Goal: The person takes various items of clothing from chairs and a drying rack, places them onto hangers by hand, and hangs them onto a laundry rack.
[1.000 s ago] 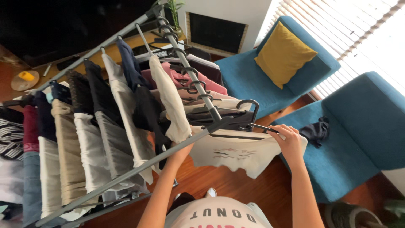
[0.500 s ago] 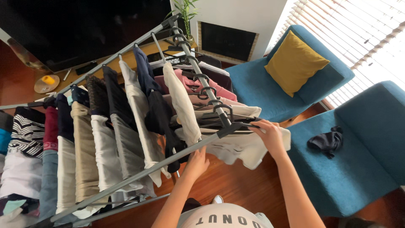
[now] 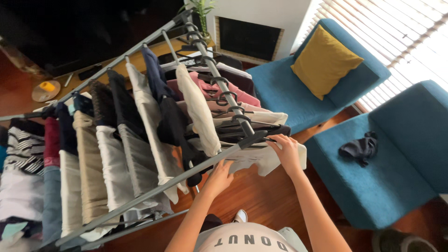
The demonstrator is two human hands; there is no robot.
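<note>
Along the left and centre of the frame stands a grey drying rack (image 3: 154, 189), its rails running from the lower left up toward the top centre. Garments are draped over the rails side by side so each hangs free of its neighbour: at the far left a striped top (image 3: 21, 145), then pale trousers (image 3: 91, 163), then dark and white pieces toward the middle. In the upper left, a small round dish (image 3: 45, 90) sits on a wooden surface.

Lower centre, the left hand (image 3: 218, 177) reaches up under the front rail, fingers spread against the bottom edge of a cream t-shirt (image 3: 261, 158); whether it actually grips the cloth I cannot tell. Just right of it, the right hand (image 3: 285, 151) is closed on the upper edge of the same shirt, apparently over the black hanger (image 3: 261, 136) it sits on, at the near end of the rack's side bar. The shirt thus hangs at the centre of the frame. At least five black hanger hooks ride that bar, spaced apart.

On the right are two blue armchairs (image 3: 396, 158): the upper one carries one yellow cushion (image 3: 325, 60), the nearer one a single crumpled dark garment (image 3: 358, 148). Slatted blinds (image 3: 410, 42) fill the upper right
</note>
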